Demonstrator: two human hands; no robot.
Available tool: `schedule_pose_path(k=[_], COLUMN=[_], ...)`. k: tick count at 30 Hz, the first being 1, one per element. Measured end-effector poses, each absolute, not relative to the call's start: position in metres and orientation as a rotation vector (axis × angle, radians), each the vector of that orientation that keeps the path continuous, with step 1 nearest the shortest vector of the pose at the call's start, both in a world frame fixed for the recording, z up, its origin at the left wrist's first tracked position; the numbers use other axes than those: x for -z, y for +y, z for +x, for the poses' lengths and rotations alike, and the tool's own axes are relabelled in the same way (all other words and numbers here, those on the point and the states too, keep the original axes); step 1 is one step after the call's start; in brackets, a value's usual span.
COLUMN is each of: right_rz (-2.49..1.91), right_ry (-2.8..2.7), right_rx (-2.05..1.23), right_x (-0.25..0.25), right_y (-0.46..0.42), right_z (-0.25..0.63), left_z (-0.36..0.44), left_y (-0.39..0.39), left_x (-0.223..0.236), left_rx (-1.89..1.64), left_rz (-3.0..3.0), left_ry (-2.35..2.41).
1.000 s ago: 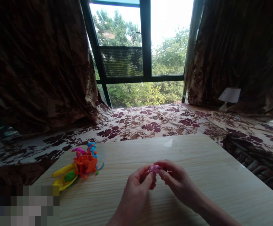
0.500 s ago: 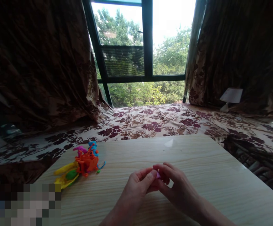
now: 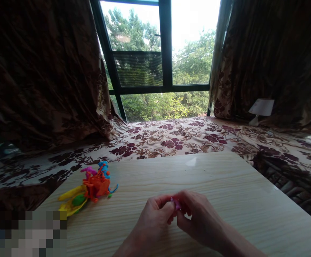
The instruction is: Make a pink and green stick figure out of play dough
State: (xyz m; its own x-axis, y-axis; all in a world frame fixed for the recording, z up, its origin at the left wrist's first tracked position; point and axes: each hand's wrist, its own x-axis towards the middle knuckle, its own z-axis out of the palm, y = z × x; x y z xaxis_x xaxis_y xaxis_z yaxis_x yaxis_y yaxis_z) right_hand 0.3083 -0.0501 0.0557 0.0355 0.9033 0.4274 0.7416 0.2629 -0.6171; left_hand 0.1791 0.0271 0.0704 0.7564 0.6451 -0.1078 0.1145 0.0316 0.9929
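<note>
A small lump of pink modelling clay (image 3: 177, 205) shows between my fingertips, a little above the wooden table (image 3: 134, 178). My left hand (image 3: 155, 217) pinches it from the left, with the thumb on top. From the other side my right hand (image 3: 198, 214) closes on the same lump, fingers curled over it and thumb below. Most of the lump is covered by the fingers, so its full shape is hidden.
On the table's left lies modelling clay: an orange crumpled piece (image 3: 98, 185), a blue piece (image 3: 104, 168), a magenta piece (image 3: 89, 172), and yellow clay (image 3: 71, 193) around a green lump (image 3: 78, 200). A white lamp (image 3: 261, 107) stands on the floral cloth (image 3: 171, 137) beyond.
My fingers have shifted around the pink clay, and the right hand has curled further over it. Less of the lump shows than a second ago. The clay on the left stays put.
</note>
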Motion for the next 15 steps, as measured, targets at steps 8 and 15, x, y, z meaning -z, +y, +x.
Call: schedule_pose_path(k=[8, 15], right_rz=[-1.533, -1.329], right_ry=[-1.571, -1.537], right_rx=[-0.333, -0.482], right_x=[-0.052, -0.061], right_y=[-0.049, -0.046], right_z=[0.304, 0.319], left_z=[0.183, 0.181], left_y=[0.016, 0.022], left_x=[-0.07, -0.071], left_rx=[-0.634, -0.487], left_rz=[1.57, 1.219], left_ry=[0.648, 0.608])
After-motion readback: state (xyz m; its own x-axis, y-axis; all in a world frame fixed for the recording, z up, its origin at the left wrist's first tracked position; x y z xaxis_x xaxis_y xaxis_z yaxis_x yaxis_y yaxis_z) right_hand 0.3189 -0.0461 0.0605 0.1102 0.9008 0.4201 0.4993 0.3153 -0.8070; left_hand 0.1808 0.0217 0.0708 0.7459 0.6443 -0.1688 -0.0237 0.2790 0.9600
